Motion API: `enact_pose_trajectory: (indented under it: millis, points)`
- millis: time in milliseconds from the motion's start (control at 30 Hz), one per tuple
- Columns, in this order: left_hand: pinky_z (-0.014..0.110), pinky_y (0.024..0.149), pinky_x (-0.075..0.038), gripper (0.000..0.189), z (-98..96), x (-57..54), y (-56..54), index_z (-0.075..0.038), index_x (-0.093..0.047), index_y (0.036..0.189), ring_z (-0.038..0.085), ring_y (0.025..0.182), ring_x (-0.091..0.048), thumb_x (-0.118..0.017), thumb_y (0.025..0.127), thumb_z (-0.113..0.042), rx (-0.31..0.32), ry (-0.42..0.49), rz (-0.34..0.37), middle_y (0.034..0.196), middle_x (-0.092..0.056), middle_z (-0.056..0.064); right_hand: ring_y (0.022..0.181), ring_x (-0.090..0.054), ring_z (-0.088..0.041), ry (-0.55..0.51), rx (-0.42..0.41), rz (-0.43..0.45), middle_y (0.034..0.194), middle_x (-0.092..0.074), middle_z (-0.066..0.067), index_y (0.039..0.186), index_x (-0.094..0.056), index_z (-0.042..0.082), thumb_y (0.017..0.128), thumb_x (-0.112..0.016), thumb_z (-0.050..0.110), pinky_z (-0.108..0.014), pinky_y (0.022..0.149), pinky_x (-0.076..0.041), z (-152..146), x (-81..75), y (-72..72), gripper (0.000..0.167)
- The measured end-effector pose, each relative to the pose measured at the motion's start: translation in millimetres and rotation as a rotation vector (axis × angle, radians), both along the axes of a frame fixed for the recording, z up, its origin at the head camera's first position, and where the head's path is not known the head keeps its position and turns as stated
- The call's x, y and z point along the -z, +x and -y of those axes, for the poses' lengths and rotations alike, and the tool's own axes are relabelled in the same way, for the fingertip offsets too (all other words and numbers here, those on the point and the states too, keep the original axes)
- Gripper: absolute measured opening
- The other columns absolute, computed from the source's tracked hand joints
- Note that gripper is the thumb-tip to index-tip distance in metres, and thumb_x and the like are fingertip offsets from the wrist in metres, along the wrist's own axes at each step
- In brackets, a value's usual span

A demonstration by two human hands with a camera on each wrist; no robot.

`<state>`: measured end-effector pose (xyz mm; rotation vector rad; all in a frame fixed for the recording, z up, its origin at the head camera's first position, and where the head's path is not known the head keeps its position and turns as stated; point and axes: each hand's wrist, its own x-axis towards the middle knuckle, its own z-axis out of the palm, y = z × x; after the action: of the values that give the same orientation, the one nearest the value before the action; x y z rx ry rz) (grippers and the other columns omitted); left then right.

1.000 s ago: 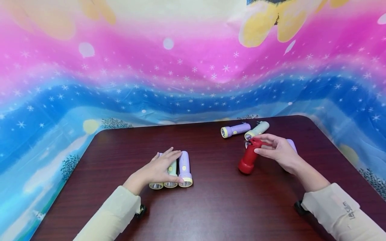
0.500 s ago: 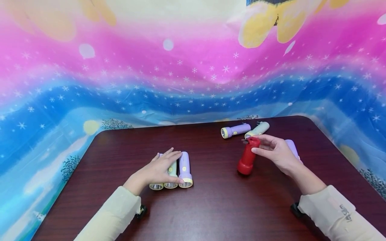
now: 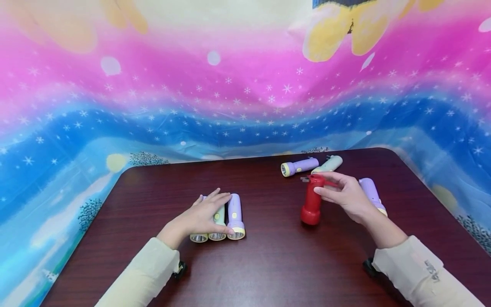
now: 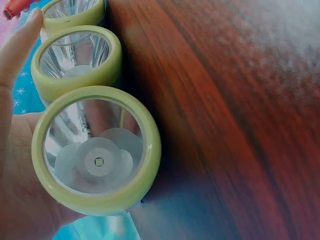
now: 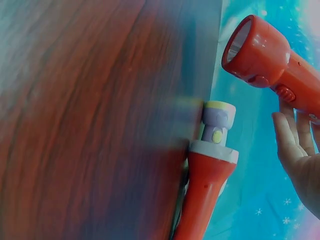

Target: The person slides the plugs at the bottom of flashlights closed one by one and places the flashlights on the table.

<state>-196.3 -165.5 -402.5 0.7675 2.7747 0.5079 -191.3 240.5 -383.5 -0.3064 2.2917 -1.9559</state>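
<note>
My right hand [image 3: 349, 196] pinches a red flashlight [image 3: 311, 204] near its tail, lamp head down, over the right part of the table. Plug prongs stick out sideways at its top. In the right wrist view this flashlight's head [image 5: 260, 55] is tilted, with fingers below its body. My left hand [image 3: 197, 217] lies with extended fingers across a row of three flashlights, lenses toward me. The right one [image 3: 235, 211] is purple, the middle one [image 3: 217, 234] green; the left one [image 3: 198, 238] is mostly covered. In the left wrist view their yellow-rimmed lenses [image 4: 97, 150] line up.
At the back right lie a purple flashlight [image 3: 301, 166] and a green flashlight [image 3: 332, 163]. Another purple flashlight [image 3: 370, 192] lies beyond my right hand. The right wrist view also shows a red flashlight with a white rim [image 5: 205, 185]. A patterned cloth [image 3: 245, 106] hangs behind the table.
My right hand has moved slightly left and toward me with the red flashlight, which has turned more upright. The purple flashlight behind that hand shows more. My left hand stays put.
</note>
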Motion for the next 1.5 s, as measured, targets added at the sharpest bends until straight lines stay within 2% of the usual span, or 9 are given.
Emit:
enact_pose_trajectory:
  millis: [233,400,667,800,967,1100,1267,1367,1500]
  points:
    - [0.07,0.117,-0.015,0.104,1.3,-0.2,0.3,-0.017,-0.035,0.155,0.03,0.155,-0.013,-0.075,0.074,-0.067,0.002,0.015,-0.022,0.161,-0.035,0.002,0.102,-0.067,0.0,-0.005,0.003,-0.004,0.115,-0.064,0.019,0.143,-0.052,0.009,0.095,-0.067,0.016,-0.024,0.082,-0.059,9.8,-1.0,0.1,0.051]
    - [0.069,0.117,-0.016,0.097,1.1,-1.3,0.5,-0.019,-0.034,0.156,0.028,0.155,-0.014,-0.073,0.078,-0.064,0.003,0.057,-0.052,0.161,-0.035,0.0,0.102,-0.067,-0.002,-0.031,0.011,0.003,0.117,-0.062,0.016,0.143,-0.052,0.011,0.095,-0.068,0.016,-0.025,0.082,-0.059,16.8,-1.2,-0.7,0.051]
    - [0.062,0.115,-0.031,0.078,-13.7,-5.3,2.4,-0.019,-0.038,0.154,0.029,0.153,-0.023,-0.069,0.089,-0.049,0.052,0.213,-0.167,0.159,-0.038,0.003,0.092,-0.071,-0.005,-0.184,-0.027,-0.018,0.106,-0.068,0.013,0.127,-0.058,0.018,0.094,-0.066,0.003,-0.026,0.078,-0.06,29.1,1.2,-3.5,0.038]
    - [0.051,0.118,-0.034,0.071,-27.3,-7.9,3.2,-0.019,-0.04,0.153,0.024,0.152,-0.028,-0.069,0.092,-0.042,0.067,0.3,-0.224,0.158,-0.041,-0.001,0.089,-0.07,-0.005,-0.197,-0.032,-0.019,0.103,-0.068,0.011,0.125,-0.058,0.018,0.093,-0.066,0.002,-0.026,0.077,-0.06,36.3,1.4,-3.6,0.036]
    - [0.047,0.116,-0.038,0.066,-46.2,-11.2,3.5,-0.019,-0.045,0.149,0.022,0.147,-0.036,-0.071,0.092,-0.036,0.062,0.393,-0.279,0.153,-0.047,0.002,0.086,-0.07,-0.005,-0.2,-0.038,-0.025,0.101,-0.067,0.009,0.128,-0.056,0.013,0.093,-0.066,0.001,-0.027,0.076,-0.061,46.1,2.3,-3.7,0.038]
    - [0.046,0.114,-0.041,0.066,-59.9,-14.2,4.8,-0.019,-0.044,0.15,0.021,0.144,-0.04,-0.072,0.091,-0.035,0.057,0.432,-0.269,0.152,-0.047,0.004,0.087,-0.07,-0.005,-0.201,-0.041,-0.02,0.102,-0.068,0.009,0.127,-0.055,0.011,0.093,-0.066,0.001,-0.027,0.075,-0.061,53.5,2.8,-4.2,0.037]
    - [0.044,0.112,-0.043,0.069,-74.1,-15.9,6.3,-0.02,-0.042,0.151,0.018,0.14,-0.043,-0.073,0.091,-0.035,0.048,0.476,-0.244,0.151,-0.048,0.0,0.089,-0.07,-0.007,-0.196,-0.029,-0.018,0.101,-0.068,0.009,0.127,-0.054,0.008,0.092,-0.067,0.002,-0.029,0.075,-0.061,62.2,1.5,-5.1,0.037]
    - [0.045,0.111,-0.044,0.072,-81.6,-15.8,6.4,-0.02,-0.041,0.151,0.018,0.138,-0.046,-0.075,0.089,-0.033,0.044,0.52,-0.237,0.148,-0.051,-0.001,0.089,-0.07,-0.008,-0.171,-0.019,-0.023,0.102,-0.068,0.008,0.131,-0.052,0.003,0.092,-0.068,0.004,-0.03,0.076,-0.061,66.6,1.1,-6.0,0.042]
    - [0.048,0.109,-0.045,0.077,-89.4,-14.6,6.7,-0.023,-0.037,0.153,0.018,0.14,-0.044,-0.076,0.088,-0.034,0.027,0.543,-0.222,0.151,-0.047,-0.002,0.088,-0.069,-0.01,-0.14,-0.019,-0.027,0.103,-0.067,0.008,0.134,-0.049,0.002,0.093,-0.068,0.006,-0.031,0.077,-0.061,71.9,0.8,-7.0,0.045]
